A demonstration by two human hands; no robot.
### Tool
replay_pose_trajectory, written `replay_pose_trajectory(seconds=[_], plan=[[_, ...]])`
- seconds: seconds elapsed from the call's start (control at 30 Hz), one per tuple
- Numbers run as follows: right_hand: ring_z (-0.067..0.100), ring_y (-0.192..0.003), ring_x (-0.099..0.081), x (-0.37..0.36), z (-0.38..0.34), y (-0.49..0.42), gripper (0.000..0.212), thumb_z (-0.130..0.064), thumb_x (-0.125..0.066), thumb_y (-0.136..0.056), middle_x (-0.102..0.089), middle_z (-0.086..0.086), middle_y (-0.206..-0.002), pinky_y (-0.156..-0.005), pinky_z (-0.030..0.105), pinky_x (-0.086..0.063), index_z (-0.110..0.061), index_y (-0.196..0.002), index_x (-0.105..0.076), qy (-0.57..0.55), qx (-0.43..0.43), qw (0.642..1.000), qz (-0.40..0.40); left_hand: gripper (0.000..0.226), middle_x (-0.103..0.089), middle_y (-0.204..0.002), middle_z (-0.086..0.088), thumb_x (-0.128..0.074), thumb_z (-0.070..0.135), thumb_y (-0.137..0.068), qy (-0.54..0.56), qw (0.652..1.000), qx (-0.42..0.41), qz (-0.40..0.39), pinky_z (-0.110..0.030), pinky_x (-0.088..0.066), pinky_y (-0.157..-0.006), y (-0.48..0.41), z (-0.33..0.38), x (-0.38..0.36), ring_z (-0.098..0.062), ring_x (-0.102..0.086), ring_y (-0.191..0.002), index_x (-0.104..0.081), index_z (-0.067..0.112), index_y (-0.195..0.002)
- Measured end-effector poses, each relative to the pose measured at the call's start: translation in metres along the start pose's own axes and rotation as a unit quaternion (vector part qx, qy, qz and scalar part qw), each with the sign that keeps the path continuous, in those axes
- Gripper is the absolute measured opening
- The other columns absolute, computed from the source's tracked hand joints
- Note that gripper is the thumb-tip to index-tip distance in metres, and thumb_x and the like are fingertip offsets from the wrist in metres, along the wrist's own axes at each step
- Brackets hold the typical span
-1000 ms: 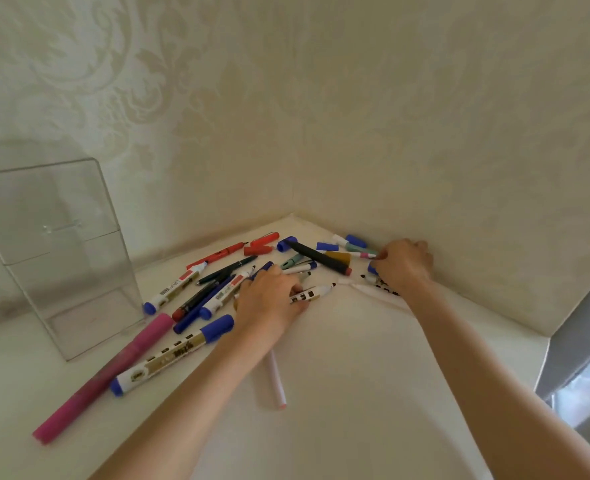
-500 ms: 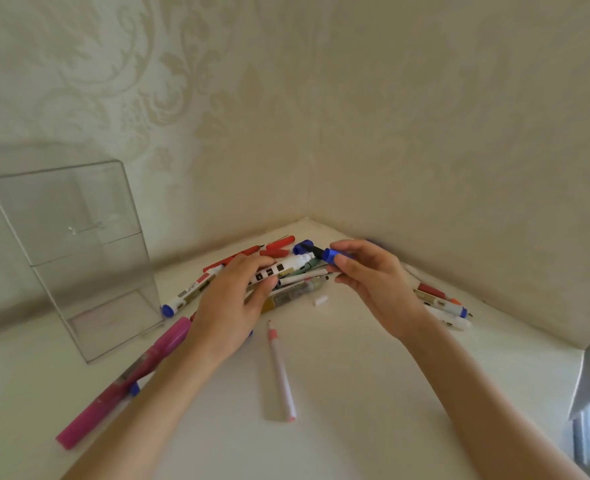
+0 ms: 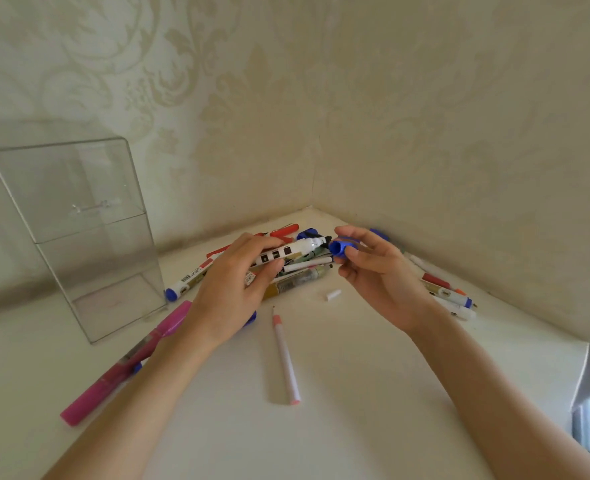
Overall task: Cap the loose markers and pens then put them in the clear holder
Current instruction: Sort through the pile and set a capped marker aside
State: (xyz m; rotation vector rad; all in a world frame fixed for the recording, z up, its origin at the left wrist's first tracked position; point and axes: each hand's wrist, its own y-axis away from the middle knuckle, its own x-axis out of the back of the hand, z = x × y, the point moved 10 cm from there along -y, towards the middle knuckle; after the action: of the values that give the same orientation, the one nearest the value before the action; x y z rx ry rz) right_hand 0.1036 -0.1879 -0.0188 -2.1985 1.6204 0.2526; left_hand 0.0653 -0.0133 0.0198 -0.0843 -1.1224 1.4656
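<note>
Capping a single marker, judged as the step in hand. Gripping the white marker (image 3: 286, 252) in the curled fingers of the left hand (image 3: 231, 289), with the bare nib poking out past the fingertips toward the right. Pinching the blue cap (image 3: 340, 247) between thumb and fingertips of the right hand (image 3: 373, 271), with the open mouth turned at the nib and just short of it, apparently not yet touching. Calls next, most likely, for lining mouth and nib on one axis, pushing together until seated, then carrying the capped marker leftward to the clear holder (image 3: 79, 220), standing upright well beyond the left knuckles and holding nothing that shows.

Counting by kind:
- one holder
- one marker in hand
- one blue cap in hand
- one fat pink marker (image 3: 124, 365) lying under the left forearm, behind the fingers
- one thin pink-tipped pen (image 3: 286, 358) with its nib showing, lying between the two wrists
- one small white cap (image 3: 332, 294) on the table (image 3: 356, 427), just below the right fingertips
- one blue-capped white marker (image 3: 189, 278) just left of the left fingers
- roughly four pens in a cluster (image 3: 449, 292) beyond the right wrist

Cannot put a firm number on the heap (image 3: 304, 268) directly beneath both sets of fingers: too overlapped, perhaps eight or more.
</note>
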Motion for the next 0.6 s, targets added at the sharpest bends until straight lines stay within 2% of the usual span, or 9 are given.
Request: replay_pose_trajectory(seconds=[0.17,0.3,0.43,0.6], plan=[[0.013,-0.078,-0.062,-0.009,0.0,0.0,0.031,-0.002,-0.057,-0.078,-0.067,0.001,-0.093,-0.07,0.02,-0.049,-0.011,-0.107,-0.062,-0.008,0.012,0.999,-0.028,0.024,-0.057,-0.099,0.011,-0.058,0.021,-0.088,0.006,1.0,-0.012,-0.016,-0.025,-0.046,-0.078,0.001,0.004,-0.005,-0.006,-0.055,-0.091,-0.061,0.019,-0.111],[0.013,-0.075,-0.059,-0.004,-0.008,-0.001,0.031,-0.001,-0.058,-0.076,-0.064,0.004,-0.094,-0.064,0.02,-0.048,-0.011,-0.105,-0.06,0.013,0.055,0.998,-0.001,0.024,-0.058,-0.099,0.01,-0.059,0.019,-0.087,-0.002,1.0,-0.015,-0.004,-0.022,-0.047,-0.075,0.0,0.003,0.0,-0.003,-0.053,-0.087,-0.062,0.019,-0.111],[0.014,-0.077,-0.057,-0.004,-0.011,0.0,0.029,0.001,-0.059,-0.077,-0.063,0.004,-0.096,-0.064,0.021,-0.048,-0.011,-0.103,-0.061,0.014,0.064,0.998,0.0,0.025,-0.058,-0.1,0.007,-0.059,0.019,-0.086,-0.007,1.0,-0.004,-0.003,-0.028,-0.049,-0.076,0.0,0.001,0.0,-0.008,-0.055,-0.088,-0.062,0.018,-0.112],[0.002,-0.075,-0.063,-0.017,-0.014,0.005,0.026,0.005,-0.067,-0.078,-0.07,-0.012,-0.084,-0.067,0.014,-0.048,-0.019,-0.088,-0.065,0.236,0.106,0.966,0.014,0.025,-0.06,-0.099,0.006,-0.059,0.021,-0.086,-0.031,0.998,-0.023,-0.044,-0.027,-0.048,-0.074,0.002,0.006,-0.009,-0.012,-0.057,-0.088,-0.063,0.018,-0.111]])
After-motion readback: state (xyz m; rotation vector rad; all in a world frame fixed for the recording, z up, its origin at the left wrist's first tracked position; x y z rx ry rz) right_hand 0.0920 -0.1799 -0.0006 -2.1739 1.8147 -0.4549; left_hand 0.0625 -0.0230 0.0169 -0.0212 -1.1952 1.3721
